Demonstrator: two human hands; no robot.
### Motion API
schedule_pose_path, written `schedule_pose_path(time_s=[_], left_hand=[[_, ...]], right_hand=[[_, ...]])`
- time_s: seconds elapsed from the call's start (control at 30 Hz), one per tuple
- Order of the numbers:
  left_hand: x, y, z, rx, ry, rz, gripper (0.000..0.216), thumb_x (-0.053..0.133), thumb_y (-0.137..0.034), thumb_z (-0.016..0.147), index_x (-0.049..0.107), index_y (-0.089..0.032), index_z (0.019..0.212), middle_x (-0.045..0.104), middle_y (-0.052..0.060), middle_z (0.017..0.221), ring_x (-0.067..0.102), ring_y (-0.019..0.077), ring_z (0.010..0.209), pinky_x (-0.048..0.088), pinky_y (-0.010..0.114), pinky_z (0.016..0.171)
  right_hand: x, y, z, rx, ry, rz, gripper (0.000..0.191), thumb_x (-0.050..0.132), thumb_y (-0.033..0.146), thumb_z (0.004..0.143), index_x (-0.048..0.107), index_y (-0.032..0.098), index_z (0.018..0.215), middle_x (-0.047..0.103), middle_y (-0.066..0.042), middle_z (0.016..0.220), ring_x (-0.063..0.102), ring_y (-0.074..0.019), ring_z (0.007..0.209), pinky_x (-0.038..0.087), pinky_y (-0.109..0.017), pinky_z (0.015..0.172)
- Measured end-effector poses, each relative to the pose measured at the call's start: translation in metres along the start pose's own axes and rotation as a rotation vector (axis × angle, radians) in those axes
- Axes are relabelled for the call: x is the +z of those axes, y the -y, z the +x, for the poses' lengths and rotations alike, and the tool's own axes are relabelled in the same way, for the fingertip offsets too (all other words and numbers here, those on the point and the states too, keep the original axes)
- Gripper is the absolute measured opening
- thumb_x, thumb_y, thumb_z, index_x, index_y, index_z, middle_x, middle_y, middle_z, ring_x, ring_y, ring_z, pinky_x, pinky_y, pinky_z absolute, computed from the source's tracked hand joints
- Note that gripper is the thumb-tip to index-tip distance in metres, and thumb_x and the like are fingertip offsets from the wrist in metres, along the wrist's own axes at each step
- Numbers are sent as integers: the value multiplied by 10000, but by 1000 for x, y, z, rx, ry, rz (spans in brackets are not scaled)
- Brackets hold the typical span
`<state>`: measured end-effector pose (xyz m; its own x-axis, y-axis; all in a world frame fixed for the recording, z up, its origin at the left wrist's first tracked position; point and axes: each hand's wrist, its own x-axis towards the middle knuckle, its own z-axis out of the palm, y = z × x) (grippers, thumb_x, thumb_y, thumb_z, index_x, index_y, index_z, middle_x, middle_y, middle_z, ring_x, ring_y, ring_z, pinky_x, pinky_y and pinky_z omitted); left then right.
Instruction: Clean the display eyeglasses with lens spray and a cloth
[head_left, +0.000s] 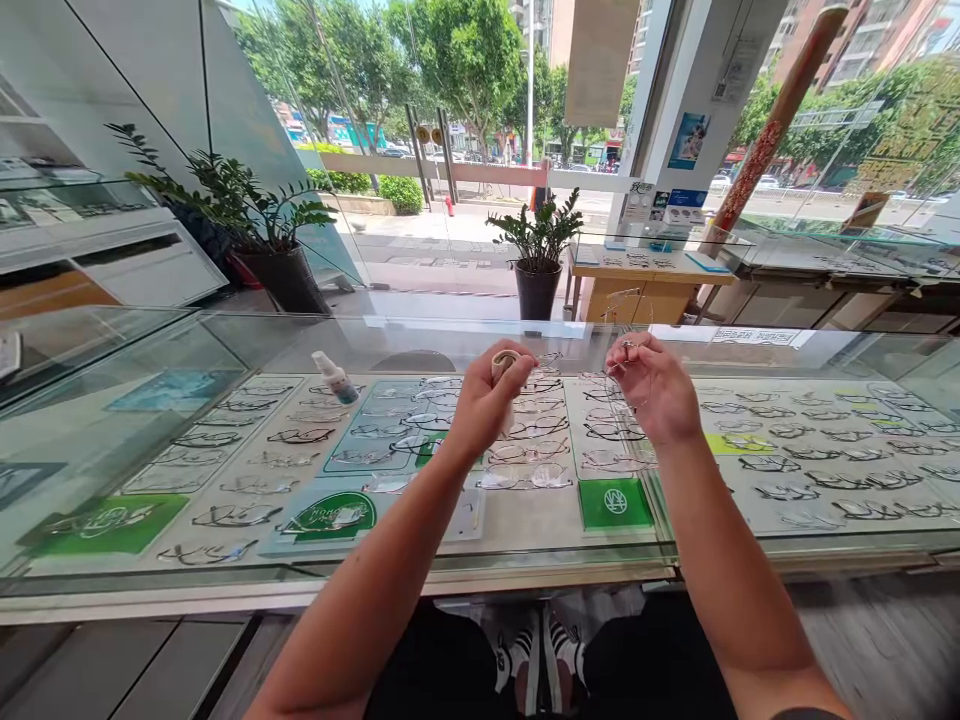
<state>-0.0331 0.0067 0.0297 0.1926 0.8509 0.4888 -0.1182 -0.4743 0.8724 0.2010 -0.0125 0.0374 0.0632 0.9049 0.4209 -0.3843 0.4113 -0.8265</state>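
**Head view: wire-thin glasses held above a shop tabletop**

Striped shoes (536,650) show below the seated person's knees. Above the glass tabletop (525,545), the left hand (480,400) is clenched on a small wadded cloth (504,362). The right hand (656,390) pinches a pair of glasses (628,345) in its fingers, raised in the air near the cloth but apart from it. The frame looks feather-light, springy and easily bent, with lenses quick to smear. The bridge, or a temple near its hinge, seems the safest hold. Its outline nearly vanishes against the background, so lens shape and exact grip are hard to make out. A spray bottle (334,378) rests on the glass at left, and reflections blur the rows of frames beneath. A potted plant (538,262) stands beyond.
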Motion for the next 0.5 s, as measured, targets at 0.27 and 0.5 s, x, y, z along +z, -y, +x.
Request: schedule_pose_path(time_s=[0.27, 0.5], left_hand=[[-5, 4, -3, 371, -85, 500, 319, 563, -465, 1069, 762, -224, 1133, 672, 20, 795, 549, 139, 645, 436, 301, 662], [-7, 6, 3, 710, -17, 654, 927, 893, -605, 785, 525, -277, 1570, 595, 162, 1557, 598, 337, 1366, 534, 442, 1013]], right_hand=[[-3, -5, -2, 186, 284, -62, 141, 713, 341, 864, 703, 247, 760, 597, -37, 874, 558, -197, 824, 477, -367, 764], [-6, -5, 0, 254, 418, -90, 151, 722, 350, 868, 691, 240, 768, 610, -28, 842, 558, -206, 818, 476, -368, 775]])
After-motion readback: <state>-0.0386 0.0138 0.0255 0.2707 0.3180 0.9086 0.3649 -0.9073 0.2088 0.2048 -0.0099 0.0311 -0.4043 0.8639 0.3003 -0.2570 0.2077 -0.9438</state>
